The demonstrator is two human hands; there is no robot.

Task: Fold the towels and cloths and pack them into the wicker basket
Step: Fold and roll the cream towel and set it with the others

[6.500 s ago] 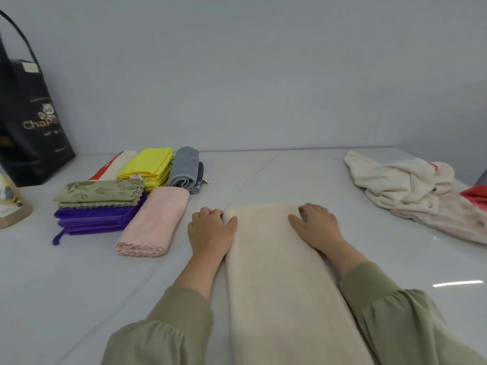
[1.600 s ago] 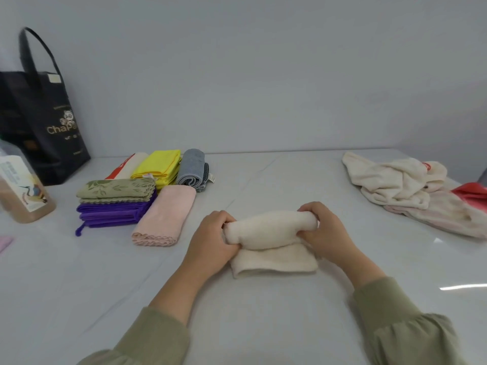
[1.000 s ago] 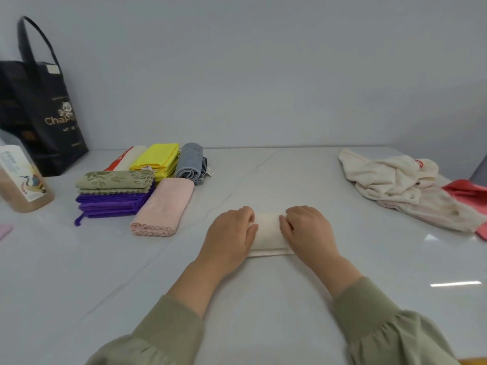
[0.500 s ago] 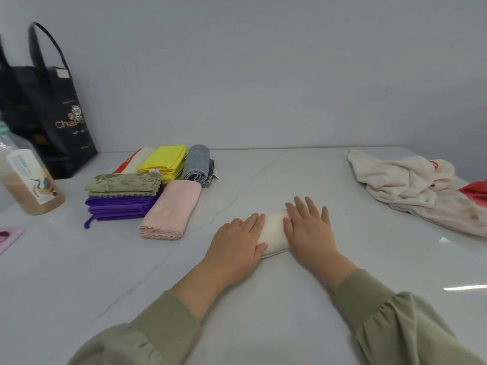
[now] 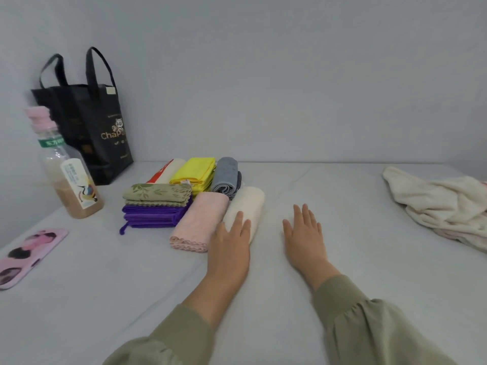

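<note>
Your olive sleeves (image 5: pixel 369 333) sit at the bottom edge, both forearms out over the white table (image 5: pixel 79 312). Your left hand (image 5: pixel 229 248) lies flat, fingers straight and together, with the fingertips resting on the near end of the folded cream towel (image 5: pixel 249 204). It's a loose touch, nothing grasped. Your right hand (image 5: pixel 305 238) is flat on the table, fingers spread, holding nothing, near the towel's right side but apart from it. Far left, level with your hands, a pink patterned case (image 5: pixel 29 251) lies flat. The cream towel runs away from you, pressed against the right side of the folded pink cloth (image 5: pixel 200 219). Left of the pink cloth is a purple stack (image 5: pixel 155 216) with a green leaf-print cloth (image 5: pixel 158 193) on top. Behind these is a row: a red-and-cream towel (image 5: pixel 166 171), a yellow cloth (image 5: pixel 195 171) and a rolled grey cloth (image 5: pixel 226 176), the grey one touching the far end of the cream towel. A bottle (image 5: pixel 71 180) of brown drink with a pink cap stands upright left of the stack. A black bag (image 5: pixel 89 127) stands behind it against the wall (image 5: pixel 290 75). Far right, well apart, an unfolded cream pile (image 5: pixel 442 206) lies crumpled, partly cut off by the frame edge.
</note>
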